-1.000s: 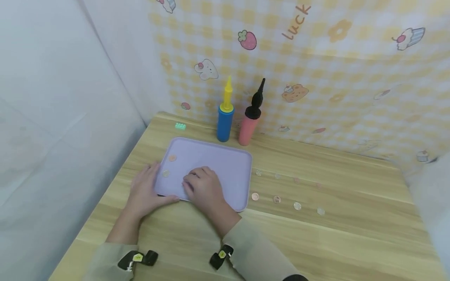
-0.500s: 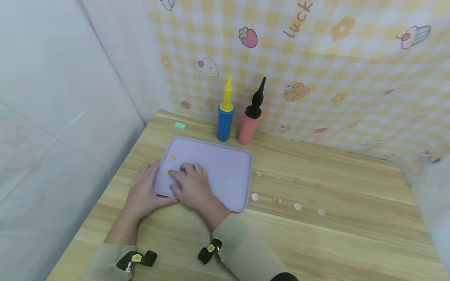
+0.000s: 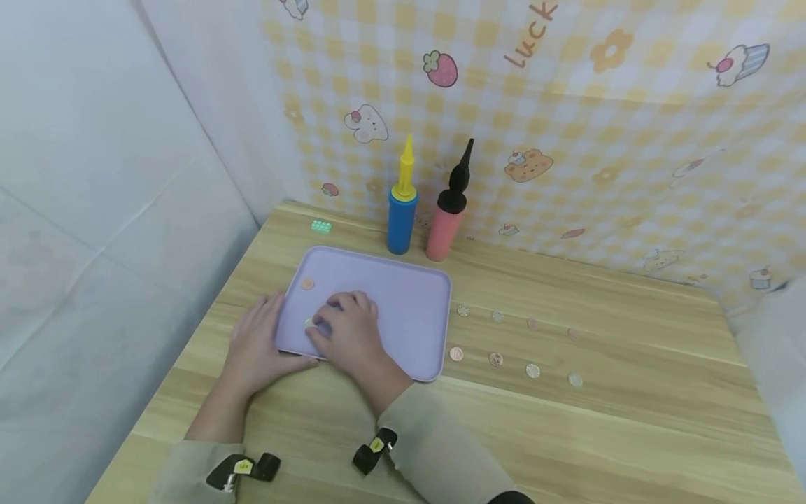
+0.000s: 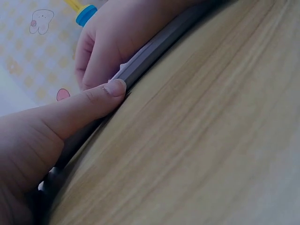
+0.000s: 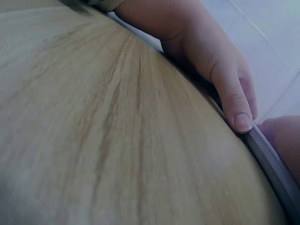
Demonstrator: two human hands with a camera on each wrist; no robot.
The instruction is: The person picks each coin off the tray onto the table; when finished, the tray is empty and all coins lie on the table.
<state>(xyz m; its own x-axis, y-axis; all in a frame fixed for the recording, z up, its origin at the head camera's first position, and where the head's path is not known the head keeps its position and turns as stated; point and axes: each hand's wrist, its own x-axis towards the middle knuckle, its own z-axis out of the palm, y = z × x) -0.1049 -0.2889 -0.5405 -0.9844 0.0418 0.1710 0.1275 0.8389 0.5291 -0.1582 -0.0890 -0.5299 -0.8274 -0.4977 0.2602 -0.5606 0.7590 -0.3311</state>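
Note:
A shallow lilac tray [image 3: 403, 294] lies on the wooden table. My left hand [image 3: 255, 343] holds its near left corner, fingers along the left side and thumb on the front rim; the left wrist view shows that thumb [image 4: 105, 93] against the rim. Over the tray's left half, my right hand [image 3: 349, 332] pinches a pale silvery coin [image 3: 309, 323] between thumb and forefinger, partly hidden by the fingertips. A copper-coloured coin [image 3: 307, 284] lies farther back in the tray. In the right wrist view the right hand [image 5: 286, 140] shows only in part, behind the rim.
Right of the tray, silvery and copper coins [image 3: 532, 371] lie spaced out in two rows. Behind it stand a blue balloon pump [image 3: 401, 222] with a yellow nozzle and a pink one [image 3: 443, 234] with a black nozzle. A mint-green toy brick [image 3: 321, 226] sits at the back left.
My right hand has moved left across the tray, touched the silvery coin and now pinches it, shifted slightly right and towards me. My left hand stays at the tray's corner.

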